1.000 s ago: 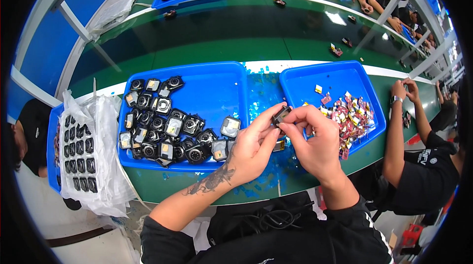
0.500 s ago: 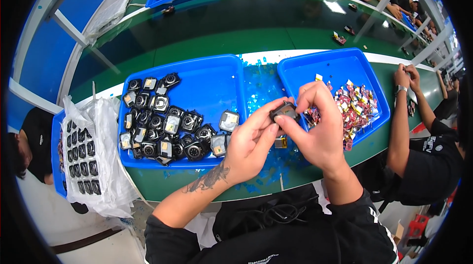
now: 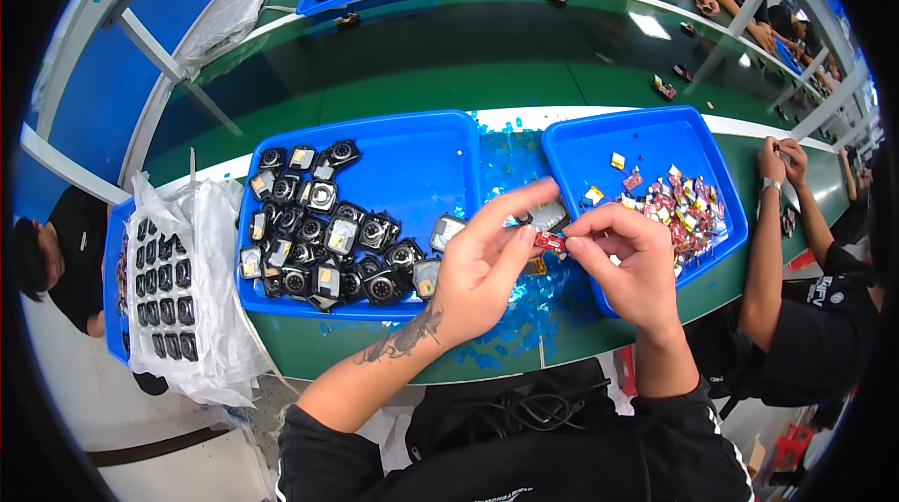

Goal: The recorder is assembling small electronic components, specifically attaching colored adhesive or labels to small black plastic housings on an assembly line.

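Observation:
Above the gap between two blue trays, my hands meet at the fingertips. My left hand point(image 3: 479, 266) is closed on a dark watch case point(image 3: 549, 215), with the index finger stretched along its far side. Just nearer to me is a small red circuit board point(image 3: 550, 241), pinched by the thumb and index finger of my right hand point(image 3: 635, 260). The tip of my left thumb lies close to the board's left end; whether it touches is unclear. Beneath my fingers a small yellowish part point(image 3: 536, 265) shows partly on the table.
The left blue tray point(image 3: 421, 141) holds many black watch cases point(image 3: 342, 236). Red boards with pale and yellow parts point(image 3: 676, 221) are heaped in the right tray point(image 3: 646, 127). Blue film scraps litter the green table point(image 3: 440, 366). A plastic-wrapped stack point(image 3: 169, 288) stands left; a co-worker's hands point(image 3: 785, 163) are right.
A red circuit board now shows between my fingertips, where both hands were on the dark case before. My right hand has moved a little down and right. The whole view has shifted slightly.

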Demonstrator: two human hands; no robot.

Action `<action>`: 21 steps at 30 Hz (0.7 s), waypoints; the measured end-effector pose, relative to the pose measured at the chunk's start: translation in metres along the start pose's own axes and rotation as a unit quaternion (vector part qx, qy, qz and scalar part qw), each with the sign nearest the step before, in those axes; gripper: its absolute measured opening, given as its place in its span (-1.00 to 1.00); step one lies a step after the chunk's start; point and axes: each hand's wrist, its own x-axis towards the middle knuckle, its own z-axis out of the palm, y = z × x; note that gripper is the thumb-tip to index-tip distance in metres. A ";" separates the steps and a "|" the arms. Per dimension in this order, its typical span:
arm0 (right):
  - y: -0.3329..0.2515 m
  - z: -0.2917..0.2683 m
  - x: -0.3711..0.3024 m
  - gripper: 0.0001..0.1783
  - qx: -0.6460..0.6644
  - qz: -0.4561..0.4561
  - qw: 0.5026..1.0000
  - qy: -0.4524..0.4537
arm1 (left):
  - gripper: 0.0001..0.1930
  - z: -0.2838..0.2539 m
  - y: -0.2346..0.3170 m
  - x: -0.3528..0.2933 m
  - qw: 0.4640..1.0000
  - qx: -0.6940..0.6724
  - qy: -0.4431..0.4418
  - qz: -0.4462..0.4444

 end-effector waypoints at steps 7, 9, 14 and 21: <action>0.005 -0.009 0.004 -0.89 0.170 0.057 0.980 -0.083 | -0.58 -0.006 0.003 0.003 0.937 0.313 -0.066 0.142; 0.004 -0.008 0.005 -0.90 0.183 0.076 0.976 -0.091 | -0.62 -0.009 0.005 0.003 0.918 0.354 -0.071 0.162; 0.007 -0.007 0.002 -0.92 0.178 0.060 0.978 -0.092 | -0.75 -0.008 0.009 0.002 0.902 0.397 -0.067 0.155; 0.012 -0.001 -0.007 -0.88 -0.010 -0.064 0.998 -0.018 | -0.80 -0.010 -0.002 0.003 0.982 0.178 -0.056 -0.038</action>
